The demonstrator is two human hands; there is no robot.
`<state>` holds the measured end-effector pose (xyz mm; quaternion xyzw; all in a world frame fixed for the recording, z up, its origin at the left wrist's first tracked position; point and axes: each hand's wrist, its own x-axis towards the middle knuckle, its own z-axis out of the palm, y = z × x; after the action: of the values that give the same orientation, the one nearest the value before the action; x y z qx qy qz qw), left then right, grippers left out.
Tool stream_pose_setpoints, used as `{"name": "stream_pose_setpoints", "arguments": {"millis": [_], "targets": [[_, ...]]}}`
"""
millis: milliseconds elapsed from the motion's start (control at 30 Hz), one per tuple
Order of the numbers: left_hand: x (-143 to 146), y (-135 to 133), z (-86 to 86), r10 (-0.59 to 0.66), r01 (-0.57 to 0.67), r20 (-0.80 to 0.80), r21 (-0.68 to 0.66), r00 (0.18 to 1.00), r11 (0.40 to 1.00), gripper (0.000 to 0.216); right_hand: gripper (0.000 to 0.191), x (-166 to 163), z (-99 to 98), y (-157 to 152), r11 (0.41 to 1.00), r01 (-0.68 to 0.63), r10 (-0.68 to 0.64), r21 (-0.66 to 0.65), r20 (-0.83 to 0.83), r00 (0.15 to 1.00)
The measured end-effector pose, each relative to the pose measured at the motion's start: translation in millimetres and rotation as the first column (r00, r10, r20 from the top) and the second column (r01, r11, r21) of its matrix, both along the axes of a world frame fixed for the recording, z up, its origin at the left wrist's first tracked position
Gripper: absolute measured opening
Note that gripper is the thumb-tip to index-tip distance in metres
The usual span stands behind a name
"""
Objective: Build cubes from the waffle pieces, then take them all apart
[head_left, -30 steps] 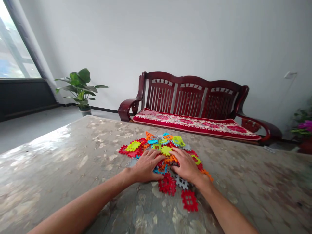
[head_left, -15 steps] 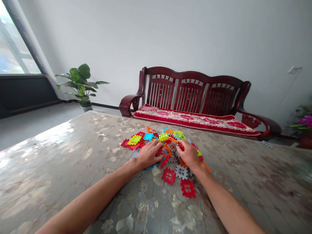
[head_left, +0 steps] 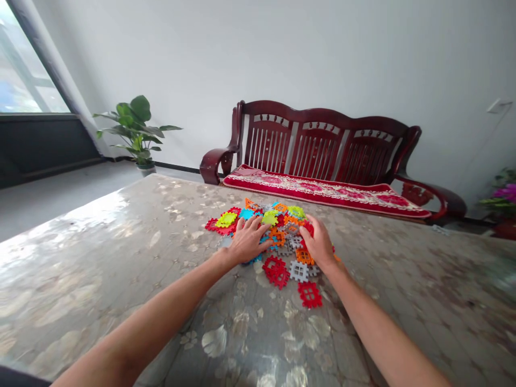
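A heap of flat plastic interlocking tiles with notched edges, in red, orange, grey, blue and lime, lies on the table. My left hand (head_left: 250, 239) rests on its left part, fingers spread, beside a lime tile (head_left: 270, 217). At the heap's right edge is my right hand (head_left: 321, 243), thumb and fingers apart, with red pieces partly hidden beside them. Between the hands sits an orange tile (head_left: 277, 237). Nearer to me lie overlapping red tiles (head_left: 276, 272), a grey tile (head_left: 299, 271) and a single red tile (head_left: 310, 295) with a windowed centre.
The table (head_left: 169, 301) has a shiny floral cover. Behind it stands a dark red wooden bench (head_left: 318, 140) with a red patterned seat cover (head_left: 306, 187). A potted plant (head_left: 139, 129) is at the back left, and purple flowers (head_left: 507, 193) are at the far right.
A red tile that stood tilted near my left thumb now lies flat over another red tile. Raised orange pieces by my right hand have dropped. Both hands have opened wider.
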<state>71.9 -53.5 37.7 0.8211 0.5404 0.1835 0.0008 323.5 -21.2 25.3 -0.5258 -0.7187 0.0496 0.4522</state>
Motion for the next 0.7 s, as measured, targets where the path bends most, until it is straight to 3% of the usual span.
{"name": "stream_pose_setpoints", "arguments": {"millis": [167,267,533,700], "targets": [[3,-17,2.5,-0.083,0.077,-0.052,-0.112,0.995,0.991,0.078,0.066,-9,6.0,-27,0.992,-0.116,0.128,-0.058,0.305,0.944],[7,-20,1.2,-0.078,0.072,-0.066,-0.093,0.995,0.993,0.068,0.077,-18,6.5,-36,0.978,-0.171,0.205,-0.124,0.377,0.903],[16,-5,-1.6,-0.097,0.097,-0.031,0.012,0.995,0.995,0.037,0.055,-23,-4.9,-20,0.996,-0.05,0.072,-0.076,0.337,0.939],[17,5,4.0,-0.104,0.105,-0.068,0.012,0.992,0.994,0.026,0.046,-20,2.3,-10,0.999,-0.006,0.017,-0.039,0.267,0.963]]}}
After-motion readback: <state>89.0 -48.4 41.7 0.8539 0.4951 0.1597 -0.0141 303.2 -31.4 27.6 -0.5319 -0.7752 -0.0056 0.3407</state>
